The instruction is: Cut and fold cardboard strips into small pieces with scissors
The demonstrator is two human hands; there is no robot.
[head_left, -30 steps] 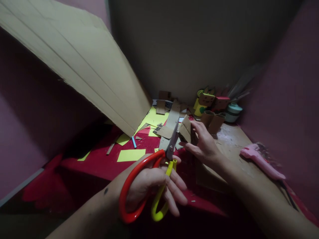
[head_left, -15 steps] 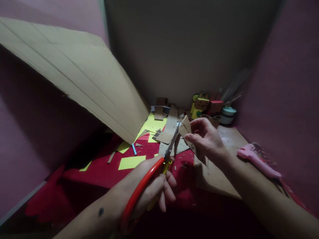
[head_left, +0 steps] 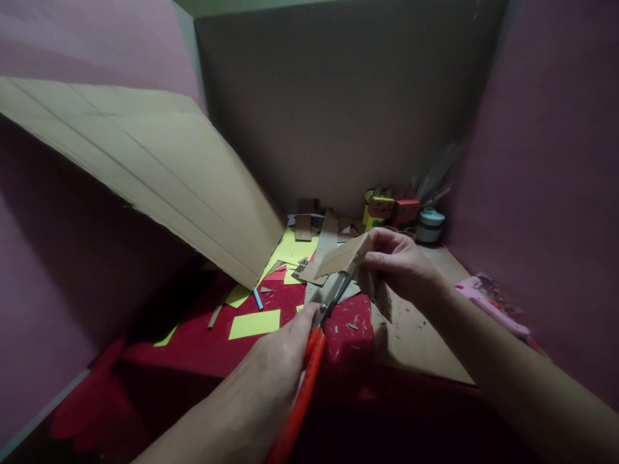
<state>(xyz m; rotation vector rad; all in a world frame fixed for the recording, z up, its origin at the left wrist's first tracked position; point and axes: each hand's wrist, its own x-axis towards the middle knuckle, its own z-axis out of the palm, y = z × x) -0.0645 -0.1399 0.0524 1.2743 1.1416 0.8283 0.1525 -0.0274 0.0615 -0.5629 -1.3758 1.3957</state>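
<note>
— Where is the cardboard piece [head_left: 344, 258]?
— Head view: the right hand [head_left: 403, 265] pinches it, long edge slanting up-right.
— And the scissors [head_left: 314, 341]?
— The left hand [head_left: 273, 367] is clenched round the orange handles; blades point up-right, directly beneath the piece.

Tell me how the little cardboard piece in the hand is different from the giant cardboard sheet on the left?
The cardboard piece is small; the cardboard sheet is huge. The right hand holds the piece at the scissors, which the left hand grips; no hand touches the sheet, which leans at a slant. Both are plain brown cardboard.
</note>
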